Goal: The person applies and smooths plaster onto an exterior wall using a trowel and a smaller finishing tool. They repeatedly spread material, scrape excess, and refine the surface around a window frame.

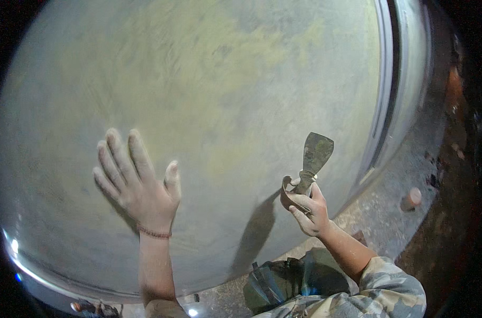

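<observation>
My left hand [137, 180], dusted pale with a reddish bracelet at the wrist, lies spread on a large curved panel [219, 90] mottled grey and yellowish. My right hand [312, 212] is closed round the dark handle of a putty knife [317, 151], its wide, stained blade pointing up over the panel. A curved, thin brown piece [288, 199], possibly sandpaper, is also held in that hand beside the handle. The knife and hand cast a shadow on the panel to their lower left.
The panel's right side has a long dark groove [392, 79] between pale ridges. Below and right lies a dusty floor [381, 222] with a small pinkish cylindrical object [411, 199]. Dark green fabric [275, 286] shows below my right arm, near my camouflage sleeve.
</observation>
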Action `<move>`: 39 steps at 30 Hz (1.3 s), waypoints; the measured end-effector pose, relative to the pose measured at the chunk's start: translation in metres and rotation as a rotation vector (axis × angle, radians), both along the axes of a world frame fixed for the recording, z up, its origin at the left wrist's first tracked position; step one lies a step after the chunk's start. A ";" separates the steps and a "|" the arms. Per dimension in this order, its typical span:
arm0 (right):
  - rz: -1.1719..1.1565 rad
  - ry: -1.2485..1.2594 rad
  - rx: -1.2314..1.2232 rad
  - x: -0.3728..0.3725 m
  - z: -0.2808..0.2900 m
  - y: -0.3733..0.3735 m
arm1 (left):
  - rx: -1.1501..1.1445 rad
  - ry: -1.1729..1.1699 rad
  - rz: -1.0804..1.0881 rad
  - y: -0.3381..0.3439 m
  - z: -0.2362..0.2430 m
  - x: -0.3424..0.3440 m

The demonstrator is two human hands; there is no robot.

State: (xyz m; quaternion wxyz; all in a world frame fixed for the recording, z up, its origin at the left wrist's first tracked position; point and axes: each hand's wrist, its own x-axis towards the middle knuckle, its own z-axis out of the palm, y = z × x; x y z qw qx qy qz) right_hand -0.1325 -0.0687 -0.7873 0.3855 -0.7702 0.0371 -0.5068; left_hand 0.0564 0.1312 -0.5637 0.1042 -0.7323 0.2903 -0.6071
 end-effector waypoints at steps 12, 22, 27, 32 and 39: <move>0.752 0.053 0.108 0.013 0.063 -0.092 | 0.220 0.208 -0.442 -0.122 -0.016 -0.006; 1.257 0.269 0.126 -0.022 0.164 -0.203 | 0.083 1.484 -1.033 -0.215 0.032 -0.084; 0.838 0.295 0.151 -0.086 0.175 -0.281 | -0.182 1.263 -1.321 -0.303 0.026 -0.116; 0.563 0.040 0.388 -0.128 0.190 -0.328 | -0.258 1.235 -1.311 -0.303 0.008 -0.104; -0.355 -0.290 -0.425 -0.063 0.223 -0.361 | -0.192 1.087 -1.217 -0.305 -0.002 -0.069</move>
